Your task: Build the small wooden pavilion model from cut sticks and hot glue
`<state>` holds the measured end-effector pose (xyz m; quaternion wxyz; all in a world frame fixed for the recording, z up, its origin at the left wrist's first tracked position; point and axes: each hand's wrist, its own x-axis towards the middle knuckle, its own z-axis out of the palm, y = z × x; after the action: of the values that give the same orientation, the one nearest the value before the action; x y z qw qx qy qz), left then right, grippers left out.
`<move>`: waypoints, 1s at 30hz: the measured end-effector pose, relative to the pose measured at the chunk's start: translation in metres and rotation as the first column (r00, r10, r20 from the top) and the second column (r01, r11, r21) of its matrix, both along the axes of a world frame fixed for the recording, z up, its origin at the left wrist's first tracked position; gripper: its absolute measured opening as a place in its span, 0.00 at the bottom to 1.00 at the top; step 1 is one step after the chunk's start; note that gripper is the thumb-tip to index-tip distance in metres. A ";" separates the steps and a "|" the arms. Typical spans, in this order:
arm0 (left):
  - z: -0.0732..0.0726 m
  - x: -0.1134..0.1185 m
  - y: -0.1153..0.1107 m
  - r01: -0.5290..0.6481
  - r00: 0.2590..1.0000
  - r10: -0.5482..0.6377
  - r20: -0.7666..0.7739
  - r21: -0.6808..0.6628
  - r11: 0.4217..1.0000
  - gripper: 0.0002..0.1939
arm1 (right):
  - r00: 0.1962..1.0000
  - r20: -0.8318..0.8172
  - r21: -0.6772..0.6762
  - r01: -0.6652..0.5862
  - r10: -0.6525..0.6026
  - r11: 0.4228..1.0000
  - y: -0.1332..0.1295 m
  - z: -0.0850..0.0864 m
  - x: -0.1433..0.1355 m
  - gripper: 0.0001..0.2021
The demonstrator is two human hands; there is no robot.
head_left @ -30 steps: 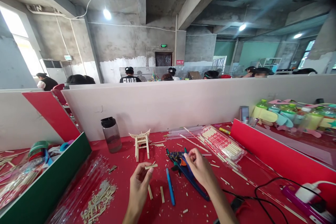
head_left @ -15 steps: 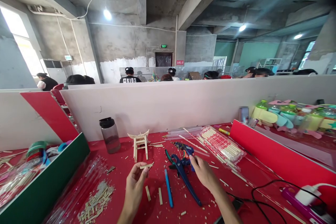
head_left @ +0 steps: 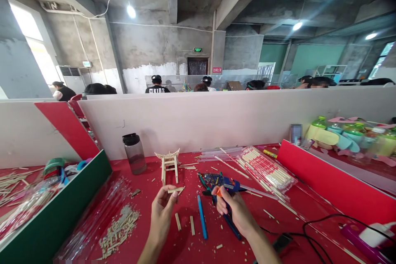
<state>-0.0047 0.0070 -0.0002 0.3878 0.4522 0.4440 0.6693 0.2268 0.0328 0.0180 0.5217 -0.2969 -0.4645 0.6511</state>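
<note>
Short wooden stick [head_left: 176,190]: pale, thin, cut piece, lying nearly level, held above the red worktop [head_left: 148,231] just in front of the small wooden model [head_left: 168,164], a stool-like frame of pale sticks with a curved top, standing upright. Left hand [head_left: 162,214]: reaches up from the lower edge, palm turned to the right, fingers raised; grip narrow, thumb and fingertips pinching the stick at its left end. Glue gun [head_left: 224,183]: blue body with orange trigger, nozzle pointing left, to the right of the model and level with the stick. Right hand [head_left: 236,210]: forearm enters from the lower right, wrist bent, fingers curled; grip wrapped about the gun's handle, with a finger at the trigger. Blue-handled cutters [head_left: 230,225]: lying on the worktop beneath the right hand, largely covered by it. Blue pen-like rod [head_left: 202,222]: lying flat between the two hands, in front of the model. Two cut stick pieces [head_left: 185,223]: flat on the worktop beside the rod, under the left hand's fingers. Dark-lidded bottle [head_left: 134,154]: upright, left of the model. Wrapped bundles of sticks [head_left: 267,169]: right of the model, behind the glue gun. Heap of offcuts [head_left: 119,231]: left of the left hand.
</note>
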 end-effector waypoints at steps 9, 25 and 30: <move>0.006 0.007 -0.006 0.023 0.999 -0.023 0.028 0.010 1.000 0.14 | 0.953 0.303 0.017 0.008 -0.013 1.000 -0.007 -0.009 -0.013 0.29; 0.012 0.010 -0.011 0.016 0.999 -0.016 0.035 0.004 1.000 0.13 | 0.921 0.388 -0.006 0.049 -0.042 0.999 -0.008 -0.013 -0.014 0.30; 0.013 0.010 -0.011 0.006 1.000 -0.006 0.015 0.011 1.000 0.13 | 0.920 0.391 -0.010 0.003 0.001 1.000 -0.008 -0.013 -0.012 0.29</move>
<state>0.0049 -0.0036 0.0127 0.3906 0.4507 0.4363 0.6737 0.2145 0.0243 0.0052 0.4172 -0.4239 -0.5557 0.5809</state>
